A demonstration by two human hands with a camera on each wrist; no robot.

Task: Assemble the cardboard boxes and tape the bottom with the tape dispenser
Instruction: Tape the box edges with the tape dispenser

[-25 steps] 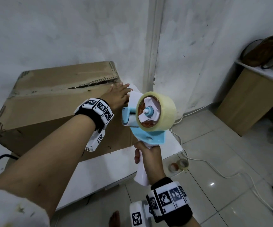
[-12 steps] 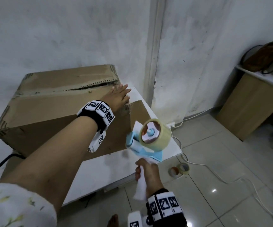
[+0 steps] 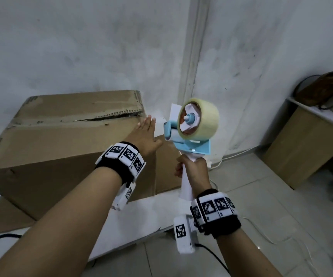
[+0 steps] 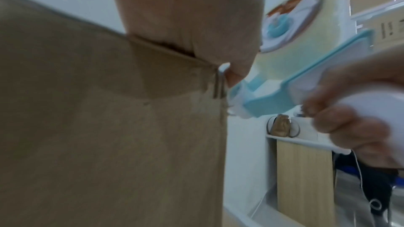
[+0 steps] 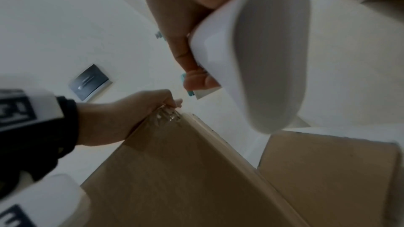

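Note:
A large brown cardboard box (image 3: 61,140) lies on a white table (image 3: 153,214), with a ragged seam along its top. My left hand (image 3: 144,132) rests flat on the box's top right edge, fingers straight. In the right wrist view that left hand (image 5: 131,115) sits at the box corner (image 5: 174,170), over a bit of clear tape. My right hand (image 3: 191,172) grips the white handle (image 5: 262,49) of a blue tape dispenser (image 3: 191,144). It holds the dispenser upright in the air just right of the box corner. The tape roll (image 3: 201,118) faces me. The left wrist view shows the dispenser (image 4: 284,89) close to the box side (image 4: 109,135).
A side flap (image 3: 166,166) hangs open at the box's right end. Flat cardboard (image 3: 4,220) lies under the box. A wooden cabinet (image 3: 305,148) with a brown bag (image 3: 321,88) stands at the right. Cables (image 3: 261,230) run over the tiled floor. A wall is close behind.
The dispenser dipped low in front of the box half a second ago and is now raised again beside the box's top corner. My left hand has stayed on the box.

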